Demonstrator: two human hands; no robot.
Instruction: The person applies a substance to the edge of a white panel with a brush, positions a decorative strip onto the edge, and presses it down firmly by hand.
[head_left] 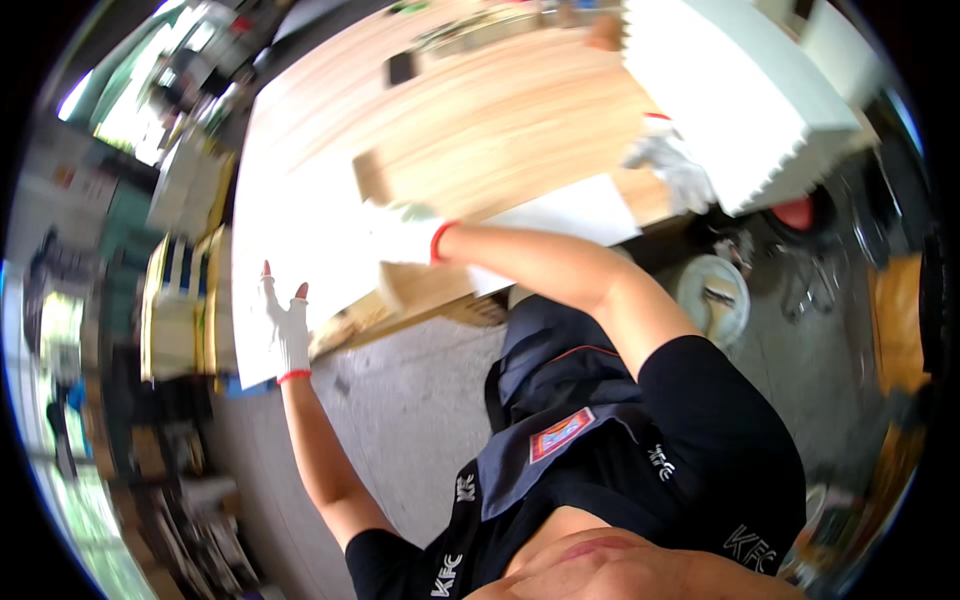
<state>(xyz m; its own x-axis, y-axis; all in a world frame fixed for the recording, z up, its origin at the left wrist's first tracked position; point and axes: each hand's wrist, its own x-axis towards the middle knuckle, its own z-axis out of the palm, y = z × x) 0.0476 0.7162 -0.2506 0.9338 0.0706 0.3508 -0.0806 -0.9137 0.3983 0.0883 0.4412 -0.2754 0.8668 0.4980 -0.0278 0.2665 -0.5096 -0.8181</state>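
Note:
My left hand [285, 325], in a white glove with a red cuff and bare fingertips, is at the left edge of the wooden table. Its thumb and a finger point apart, with nothing visible between them. White glare washes out the tabletop [480, 130] beside it. My right hand [405, 238], in a matching glove, reaches across the table's near side; motion smears its fingers, so whether it holds anything is unclear. Just beyond it lies a small brown block or strip [371, 178], blurred. A white sheet [570, 212] extends under my right forearm.
A loose white glove [672, 165] lies beside a tall white stack [740, 100] on the right. At the back are a dark phone-like rectangle [400, 68] and a tray of small items [480, 32]. A white bucket [713, 300] stands on the floor; yellowish stacks [180, 310] stand left.

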